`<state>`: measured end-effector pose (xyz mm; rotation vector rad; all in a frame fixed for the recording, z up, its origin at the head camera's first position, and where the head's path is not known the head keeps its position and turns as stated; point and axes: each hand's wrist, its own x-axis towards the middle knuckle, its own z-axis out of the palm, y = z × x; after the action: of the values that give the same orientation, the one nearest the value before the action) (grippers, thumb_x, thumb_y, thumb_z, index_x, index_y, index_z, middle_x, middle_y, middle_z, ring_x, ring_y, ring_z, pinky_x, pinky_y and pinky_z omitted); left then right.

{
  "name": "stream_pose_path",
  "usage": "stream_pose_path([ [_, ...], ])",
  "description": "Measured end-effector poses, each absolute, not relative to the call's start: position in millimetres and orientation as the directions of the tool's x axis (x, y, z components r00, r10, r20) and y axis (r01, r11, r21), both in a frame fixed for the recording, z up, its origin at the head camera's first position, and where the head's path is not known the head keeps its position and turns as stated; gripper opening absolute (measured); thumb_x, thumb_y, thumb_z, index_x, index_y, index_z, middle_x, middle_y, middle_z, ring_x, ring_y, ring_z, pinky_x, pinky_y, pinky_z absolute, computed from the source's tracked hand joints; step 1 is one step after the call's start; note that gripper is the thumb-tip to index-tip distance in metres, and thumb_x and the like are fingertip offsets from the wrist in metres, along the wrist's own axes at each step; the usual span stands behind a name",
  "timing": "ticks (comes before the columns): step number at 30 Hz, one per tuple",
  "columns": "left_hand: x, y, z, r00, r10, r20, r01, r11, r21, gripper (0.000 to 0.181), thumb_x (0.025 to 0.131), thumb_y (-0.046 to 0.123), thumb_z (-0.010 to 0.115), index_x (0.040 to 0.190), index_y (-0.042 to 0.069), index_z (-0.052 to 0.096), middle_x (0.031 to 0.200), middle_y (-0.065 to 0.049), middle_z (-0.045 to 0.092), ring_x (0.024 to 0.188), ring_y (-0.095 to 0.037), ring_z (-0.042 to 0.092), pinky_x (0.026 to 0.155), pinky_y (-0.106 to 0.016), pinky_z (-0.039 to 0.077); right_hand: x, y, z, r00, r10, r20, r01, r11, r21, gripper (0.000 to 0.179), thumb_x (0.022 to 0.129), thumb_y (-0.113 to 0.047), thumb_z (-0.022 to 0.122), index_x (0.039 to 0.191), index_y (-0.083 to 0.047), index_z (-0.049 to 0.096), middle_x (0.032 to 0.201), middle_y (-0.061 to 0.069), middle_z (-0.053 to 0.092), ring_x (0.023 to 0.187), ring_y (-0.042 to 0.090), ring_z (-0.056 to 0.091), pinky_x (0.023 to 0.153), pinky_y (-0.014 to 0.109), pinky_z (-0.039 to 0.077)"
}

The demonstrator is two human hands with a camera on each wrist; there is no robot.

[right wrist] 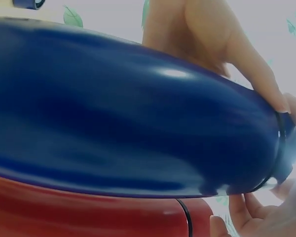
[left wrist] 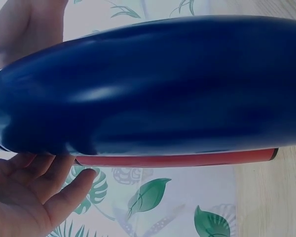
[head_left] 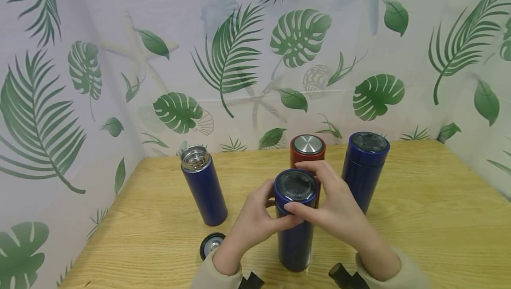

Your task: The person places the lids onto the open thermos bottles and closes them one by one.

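A dark blue thermos [head_left: 295, 244] stands upright on the table between both hands. My left hand [head_left: 253, 220] grips its upper body from the left, the thumb lying across the front just below the lid seam. From the right, my right hand [head_left: 333, 200] holds the blue lid [head_left: 296, 184] with its shiny dark top, thumb in front and fingers behind. The lid sits on the body; in the right wrist view a black seam ring [right wrist: 280, 143] shows at the joint. Close behind stands a red thermos [head_left: 307, 144] with a silver top, partly hidden by the blue one.
To the left is a blue thermos without its lid [head_left: 205, 195], its steel mouth showing. A loose round lid [head_left: 211, 244] lies in front of it, partly behind the left sleeve. Another lidded blue thermos [head_left: 365, 173] stands back right. Leaf-patterned cloth [head_left: 247, 116] hangs behind the wooden table [head_left: 431, 218].
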<state>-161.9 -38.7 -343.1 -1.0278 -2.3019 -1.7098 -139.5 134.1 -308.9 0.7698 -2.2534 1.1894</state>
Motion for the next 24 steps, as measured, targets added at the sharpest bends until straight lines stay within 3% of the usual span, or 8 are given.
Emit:
stream_pose_path([
  [4,-161.7,-38.9,-343.1,-0.766,0.456,0.452,0.568,0.152,0.809,0.056,0.074,0.015,0.072,0.123,0.012,0.046,0.109,-0.001,0.056,0.095,-0.013,0.054,0.076,-0.029,0.046,-140.4,133.2,-309.7,-0.729,-0.269,0.629,-0.67,0.468,-0.576,0.06,0.066,-0.018,0.078,0.117,-0.01,0.047,0.109,0.002,0.048,0.098,0.015,0.046,0.078,0.039,0.042],
  [10,-160.5,-38.7,-341.9,-0.773,0.457,0.44,0.555,0.153,0.817,0.058,0.074,0.016,0.072,0.124,0.014,0.045,0.11,0.001,0.056,0.096,-0.012,0.054,0.076,-0.029,0.046,-140.3,136.9,-310.4,-0.725,-0.362,0.587,-0.689,0.406,-0.6,0.057,0.075,-0.011,0.069,0.124,-0.012,0.041,0.113,0.003,0.051,0.105,0.019,0.048,0.083,0.046,0.039],
  [24,-159.8,-37.7,-341.9,-0.763,0.448,0.465,0.58,0.156,0.8,0.054,0.074,0.014,0.072,0.122,0.01,0.047,0.108,-0.004,0.057,0.093,-0.015,0.056,0.076,-0.028,0.046,-139.2,134.2,-308.3,-0.757,-0.292,0.584,-0.649,0.437,-0.623,0.061,0.068,-0.016,0.077,0.118,-0.008,0.045,0.109,0.003,0.053,0.099,0.016,0.052,0.08,0.041,0.043],
])
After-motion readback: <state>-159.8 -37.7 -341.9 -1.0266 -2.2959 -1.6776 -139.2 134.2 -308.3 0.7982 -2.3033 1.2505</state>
